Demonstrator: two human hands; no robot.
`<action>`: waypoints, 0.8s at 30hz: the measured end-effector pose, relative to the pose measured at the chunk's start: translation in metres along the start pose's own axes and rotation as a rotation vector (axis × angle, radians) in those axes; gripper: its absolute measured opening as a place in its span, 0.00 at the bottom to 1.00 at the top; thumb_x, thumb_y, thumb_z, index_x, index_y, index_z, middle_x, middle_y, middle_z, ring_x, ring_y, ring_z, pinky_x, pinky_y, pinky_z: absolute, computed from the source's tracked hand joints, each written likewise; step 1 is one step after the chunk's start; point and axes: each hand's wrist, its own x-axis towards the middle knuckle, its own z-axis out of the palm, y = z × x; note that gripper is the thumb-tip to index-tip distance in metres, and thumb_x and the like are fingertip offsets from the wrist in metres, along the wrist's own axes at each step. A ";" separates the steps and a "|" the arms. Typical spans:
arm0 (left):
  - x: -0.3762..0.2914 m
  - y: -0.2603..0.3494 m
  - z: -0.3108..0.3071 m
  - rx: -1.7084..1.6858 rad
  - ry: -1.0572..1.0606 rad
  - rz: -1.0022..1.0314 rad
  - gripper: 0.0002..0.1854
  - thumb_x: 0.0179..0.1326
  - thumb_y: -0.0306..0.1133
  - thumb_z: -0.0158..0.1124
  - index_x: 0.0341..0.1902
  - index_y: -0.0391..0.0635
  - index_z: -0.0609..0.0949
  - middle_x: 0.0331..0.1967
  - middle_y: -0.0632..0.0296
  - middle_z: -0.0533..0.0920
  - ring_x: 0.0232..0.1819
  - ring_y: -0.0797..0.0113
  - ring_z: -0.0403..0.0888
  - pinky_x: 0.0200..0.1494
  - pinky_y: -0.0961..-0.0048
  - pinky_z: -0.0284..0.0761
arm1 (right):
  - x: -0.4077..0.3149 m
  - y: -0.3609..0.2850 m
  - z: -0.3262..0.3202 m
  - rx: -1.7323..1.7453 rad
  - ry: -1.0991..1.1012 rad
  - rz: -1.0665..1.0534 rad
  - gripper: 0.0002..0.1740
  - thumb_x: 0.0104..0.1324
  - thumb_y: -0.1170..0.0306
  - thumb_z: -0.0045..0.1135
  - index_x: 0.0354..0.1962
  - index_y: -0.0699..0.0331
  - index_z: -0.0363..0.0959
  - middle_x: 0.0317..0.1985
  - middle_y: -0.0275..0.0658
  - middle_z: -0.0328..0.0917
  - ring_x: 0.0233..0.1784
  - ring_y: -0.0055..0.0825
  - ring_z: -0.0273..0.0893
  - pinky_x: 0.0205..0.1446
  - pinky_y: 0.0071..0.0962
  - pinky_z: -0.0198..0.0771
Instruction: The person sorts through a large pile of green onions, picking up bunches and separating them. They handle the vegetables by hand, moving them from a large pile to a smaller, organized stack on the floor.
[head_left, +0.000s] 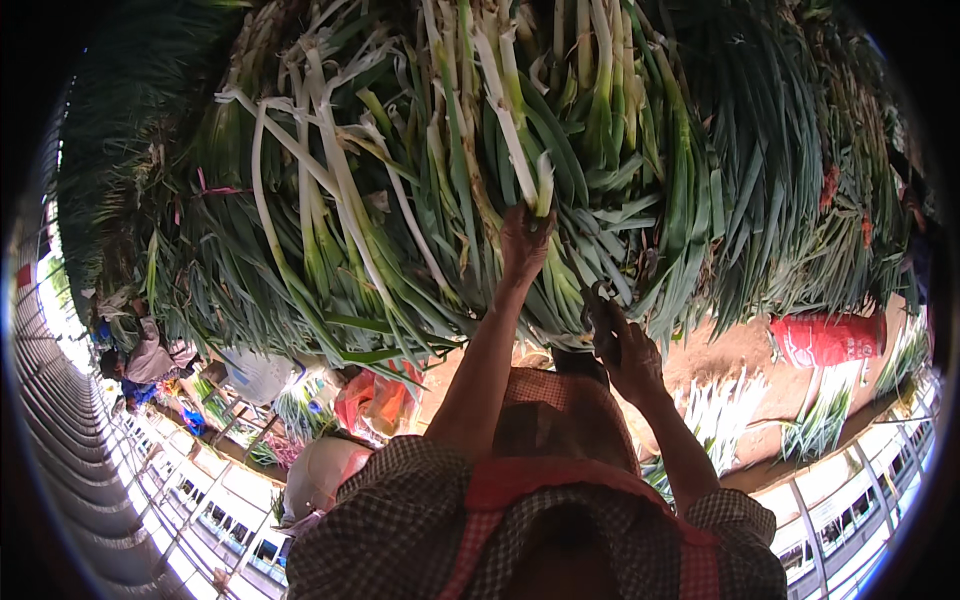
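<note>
My left hand (527, 238) is closed around a scallion stalk (517, 150) whose pale end points away from me, over a large heap of long green scallions (420, 195). To its right and nearer my body, my right hand (631, 356) holds a dark metal hand tool, probably pruning shears or scissors (602, 319); its blades are hard to make out. Several loose pale stalks (322, 150) lie across the heap on the left. More trimmed-looking scallions with light stems (607, 97) are at the far side.
A red printed sack (829, 339) lies on the ground at the right, with bunches of scallions (821, 420) near it. Orange-red plastic bags (379, 401) and a white sack (259, 375) are at the left. Another person (150, 352) is at the far left.
</note>
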 end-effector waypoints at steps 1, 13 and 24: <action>0.000 0.013 0.002 -0.002 -0.054 0.014 0.14 0.62 0.38 0.64 0.42 0.39 0.78 0.30 0.59 0.80 0.31 0.64 0.78 0.34 0.59 0.72 | 0.002 -0.004 -0.001 0.058 0.041 -0.018 0.42 0.58 0.67 0.57 0.69 0.53 0.49 0.36 0.50 0.70 0.38 0.50 0.73 0.40 0.48 0.69; 0.040 -0.001 -0.005 -0.133 -0.135 -0.250 0.27 0.67 0.51 0.53 0.61 0.46 0.65 0.57 0.56 0.67 0.56 0.61 0.68 0.62 0.56 0.63 | 0.043 -0.033 0.000 -0.007 -0.030 0.002 0.47 0.55 0.67 0.61 0.70 0.51 0.46 0.34 0.48 0.69 0.36 0.49 0.73 0.41 0.47 0.69; 0.016 -0.007 0.039 0.506 0.170 0.039 0.26 0.46 0.36 0.72 0.48 0.47 0.71 0.42 0.49 0.71 0.44 0.44 0.72 0.43 0.50 0.71 | 0.150 -0.036 -0.042 0.083 0.184 -0.040 0.45 0.59 0.64 0.57 0.70 0.46 0.43 0.43 0.58 0.72 0.45 0.58 0.74 0.46 0.52 0.69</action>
